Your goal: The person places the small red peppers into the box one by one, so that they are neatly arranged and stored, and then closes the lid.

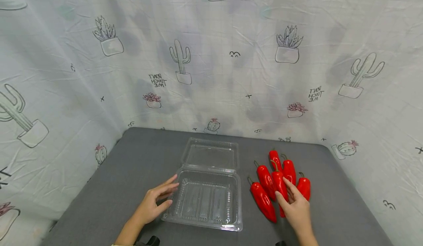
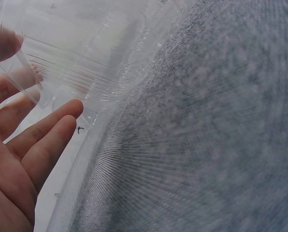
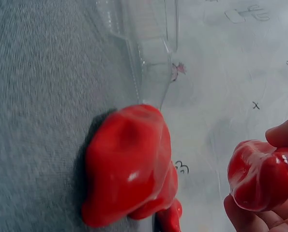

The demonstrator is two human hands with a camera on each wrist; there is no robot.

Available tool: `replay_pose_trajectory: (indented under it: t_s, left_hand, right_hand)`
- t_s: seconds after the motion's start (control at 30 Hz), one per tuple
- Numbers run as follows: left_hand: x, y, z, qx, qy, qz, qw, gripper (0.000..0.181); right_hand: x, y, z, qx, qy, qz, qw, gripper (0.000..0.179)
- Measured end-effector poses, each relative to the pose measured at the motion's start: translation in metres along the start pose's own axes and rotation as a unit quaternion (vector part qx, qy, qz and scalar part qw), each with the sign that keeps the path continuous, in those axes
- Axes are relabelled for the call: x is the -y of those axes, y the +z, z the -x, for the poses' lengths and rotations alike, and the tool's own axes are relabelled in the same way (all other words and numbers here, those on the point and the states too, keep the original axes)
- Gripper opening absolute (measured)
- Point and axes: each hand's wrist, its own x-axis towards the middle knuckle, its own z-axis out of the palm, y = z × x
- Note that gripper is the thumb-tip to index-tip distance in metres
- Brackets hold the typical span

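An open clear plastic clamshell container lies on the table, its lid folded back. My left hand is at the container's left rim with fingers extended; in the left wrist view some fingers overlap the clear plastic, and firm contact is hard to tell. To the right, my right hand pinches a red pepper between thumb and fingers. The right wrist view shows this held pepper raised off the table, its blunt end facing the camera. Several other red peppers lie around it.
A grey cloth-covered table carries everything. Behind it and at both sides hangs a pale curtain printed with potted cacti. Two dark objects show at the bottom edge of the head view.
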Motion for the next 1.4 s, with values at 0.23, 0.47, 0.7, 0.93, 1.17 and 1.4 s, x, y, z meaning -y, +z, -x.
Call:
replay_pose_trajectory:
  t_s: [0.23, 0.47, 0.7, 0.93, 1.17, 1.4]
  left_hand:
    - [0.002, 0.000, 0.000, 0.005, -0.009, -0.006, 0.9999, 0.046]
    - [0.004, 0.000, 0.001, 0.012, -0.007, -0.001, 0.9999, 0.047]
    - [0.004, -0.001, 0.001, 0.009, -0.007, -0.001, 0.9999, 0.047]
    - [0.005, -0.001, 0.001, 0.012, -0.010, -0.002, 0.9999, 0.047]
    - [0.003, 0.000, 0.000, 0.012, -0.011, -0.003, 0.9999, 0.048]
    - [0.000, 0.000, -0.001, 0.007, -0.015, -0.003, 0.9999, 0.047]
  right_hand:
    - [0.006, 0.003, 0.004, 0.019, 0.004, -0.020, 0.9996, 0.054]
    - [0.009, 0.008, 0.007, 0.031, -0.007, -0.028, 0.9991, 0.054]
    - [0.012, 0.014, 0.011, 0.041, -0.021, -0.046, 0.9979, 0.053]
    - [0.014, 0.019, 0.011, 0.049, -0.038, -0.069, 0.9957, 0.053]
    - [0.019, 0.021, 0.011, 0.055, -0.067, -0.063, 0.9942, 0.054]
    - [0.025, 0.027, 0.007, 0.065, -0.086, -0.109, 0.9881, 0.053]
